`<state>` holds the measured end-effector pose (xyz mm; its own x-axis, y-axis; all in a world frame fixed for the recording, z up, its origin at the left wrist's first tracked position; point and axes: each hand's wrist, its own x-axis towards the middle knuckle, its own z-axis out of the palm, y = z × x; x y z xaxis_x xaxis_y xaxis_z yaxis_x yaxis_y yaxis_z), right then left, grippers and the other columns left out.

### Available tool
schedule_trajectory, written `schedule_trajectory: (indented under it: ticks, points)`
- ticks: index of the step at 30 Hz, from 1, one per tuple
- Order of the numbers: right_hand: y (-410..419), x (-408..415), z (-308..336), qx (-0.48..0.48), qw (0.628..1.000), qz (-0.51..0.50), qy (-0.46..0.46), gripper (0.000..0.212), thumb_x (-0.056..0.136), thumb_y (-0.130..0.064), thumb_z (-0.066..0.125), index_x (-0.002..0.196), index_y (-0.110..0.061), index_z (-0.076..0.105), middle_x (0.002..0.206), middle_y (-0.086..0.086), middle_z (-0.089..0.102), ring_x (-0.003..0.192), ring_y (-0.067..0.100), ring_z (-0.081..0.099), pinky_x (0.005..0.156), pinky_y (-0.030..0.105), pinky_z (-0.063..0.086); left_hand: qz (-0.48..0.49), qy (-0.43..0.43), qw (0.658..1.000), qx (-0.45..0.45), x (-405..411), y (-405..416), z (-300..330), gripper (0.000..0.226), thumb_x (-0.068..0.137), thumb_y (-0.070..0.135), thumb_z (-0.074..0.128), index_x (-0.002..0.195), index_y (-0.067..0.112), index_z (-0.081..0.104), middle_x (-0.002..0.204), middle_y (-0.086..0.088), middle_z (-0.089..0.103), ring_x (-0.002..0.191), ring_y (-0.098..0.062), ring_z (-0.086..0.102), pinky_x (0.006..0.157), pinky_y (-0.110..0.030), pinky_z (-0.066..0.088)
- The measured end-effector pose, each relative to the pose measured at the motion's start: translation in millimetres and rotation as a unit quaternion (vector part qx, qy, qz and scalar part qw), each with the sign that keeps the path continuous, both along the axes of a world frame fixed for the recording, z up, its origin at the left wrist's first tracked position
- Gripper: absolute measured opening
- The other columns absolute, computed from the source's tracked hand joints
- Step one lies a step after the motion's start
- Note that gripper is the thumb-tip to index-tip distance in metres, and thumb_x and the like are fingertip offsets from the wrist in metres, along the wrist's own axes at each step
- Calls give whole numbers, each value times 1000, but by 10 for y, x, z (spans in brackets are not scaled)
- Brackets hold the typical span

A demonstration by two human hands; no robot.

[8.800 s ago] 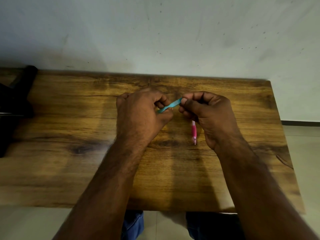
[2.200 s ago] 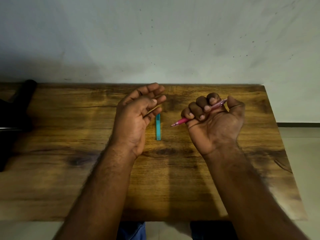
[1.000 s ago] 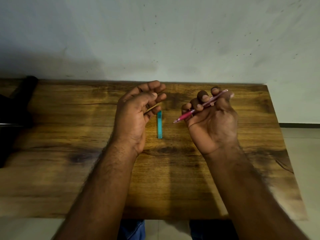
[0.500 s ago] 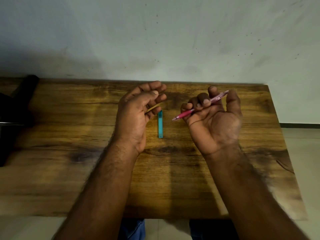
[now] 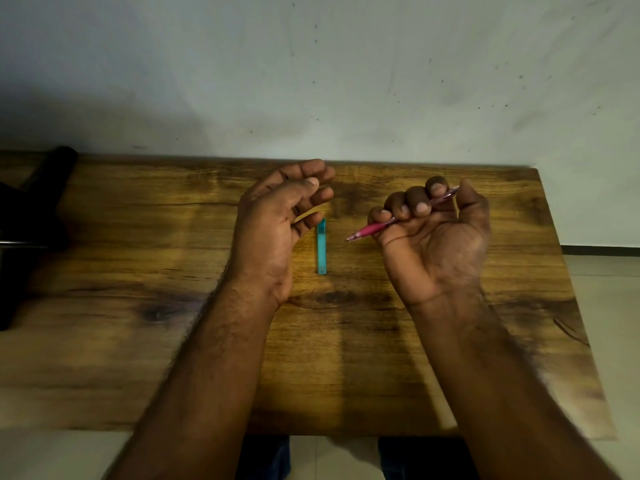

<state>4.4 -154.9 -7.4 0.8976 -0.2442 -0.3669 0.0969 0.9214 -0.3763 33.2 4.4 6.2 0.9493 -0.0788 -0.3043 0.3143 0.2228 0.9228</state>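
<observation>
A teal cap (image 5: 321,246) lies flat on the wooden table (image 5: 138,237), between both hands; a black object (image 5: 31,209) sits at the table's left edge. The left hand (image 5: 277,223) is loosely curled and holds nothing. The right hand (image 5: 433,237), palm up, grips a pink pen (image 5: 398,218), tip pointing left.

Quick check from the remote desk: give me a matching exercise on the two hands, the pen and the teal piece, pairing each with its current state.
Things:
1. left hand
2. right hand
3. pink pen
4. teal cap

States:
A. lies flat on the wooden table
B. gripped, tip pointing left
C. fingers loosely curled, holding nothing
D. palm up, fingers curled round a pen

Pairs: 1-C, 2-D, 3-B, 4-A
</observation>
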Motion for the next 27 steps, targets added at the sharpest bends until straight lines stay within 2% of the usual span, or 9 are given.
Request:
schedule_trajectory:
  ticks: [7, 11, 15, 17, 18, 20, 23, 24, 27]
  points:
    - [6, -4, 3, -7, 1000, -7, -1, 44, 102, -46, 34, 72, -16, 49, 59, 0, 37, 61, 17, 35, 66, 34, 34, -4, 4, 1000, -1, 7, -7, 2, 24, 100, 15, 54, 108, 24, 75, 115, 1, 81, 105, -16, 75, 85, -31, 54]
    - [0, 3, 0, 5, 1000, -3, 10, 46, 102, -48, 37, 82, -13, 60, 65, 2, 45, 64, 18, 41, 69, 35, 37, -3, 3, 1000, -1, 9, -6, -5, 24, 99, 16, 54, 106, 25, 76, 114, 1, 81, 104, -15, 75, 84, -31, 53]
    - [3, 9, -24, 9, 1000, -12, 6, 29, 104, -33, 45, 91, -13, 63, 76, 5, 54, 70, 19, 52, 83, 39, 54, -2, 3, 1000, 0, 7, -12, -15, 23, 96, 18, 56, 104, 24, 76, 113, 1, 81, 103, -15, 75, 84, -32, 53]
    - [11, 15, -13, 2, 1000, -8, -20, 12, 92, -28, 57, 91, -16, 60, 79, 4, 55, 71, 18, 54, 90, 42, 56, -3, -1, 1000, 3, 7, -10, -16, 23, 94, 20, 56, 104, 25, 77, 113, 1, 81, 103, -15, 75, 85, -33, 53]
    - [14, 13, -14, -4, 999, -7, -32, 10, 85, -26, 60, 90, -17, 58, 77, 3, 53, 68, 17, 52, 89, 42, 55, -4, -3, 1000, 4, 8, -8, -16, 24, 92, 22, 57, 104, 25, 77, 114, 1, 81, 104, -15, 75, 85, -34, 53]
    - [21, 11, -26, -18, 999, 1, -36, 12, 86, -30, 57, 89, -18, 56, 72, 1, 47, 63, 15, 44, 81, 38, 52, -7, -3, 1000, 6, 11, -7, -15, 24, 90, 24, 57, 104, 26, 77, 114, 2, 81, 103, -14, 75, 85, -34, 53]
    - [27, -7, -33, -1, 999, 31, -29, 48, 97, -59, 41, 78, -17, 53, 65, 0, 37, 60, 16, 34, 71, 36, 41, -8, -2, 1000, 8, 9, -10, -17, 24, 89, 25, 58, 103, 26, 77, 113, 3, 81, 102, -14, 75, 85, -34, 52]
    - [30, -12, -32, 9, 999, 42, -28, 55, 98, -63, 37, 73, -17, 52, 63, 0, 36, 59, 16, 32, 68, 35, 39, -8, -1, 1000, 9, 9, -10, -19, 23, 89, 25, 58, 102, 26, 77, 113, 3, 81, 102, -14, 75, 85, -34, 52]
    - [30, -30, -34, 21, 998, 50, -31, 55, 101, -56, 34, 63, -17, 45, 56, -1, 32, 56, 16, 27, 63, 33, 35, -8, -2, 1000, 12, 8, -8, -20, 23, 89, 26, 58, 102, 27, 77, 113, 3, 81, 102, -14, 75, 86, -35, 52]
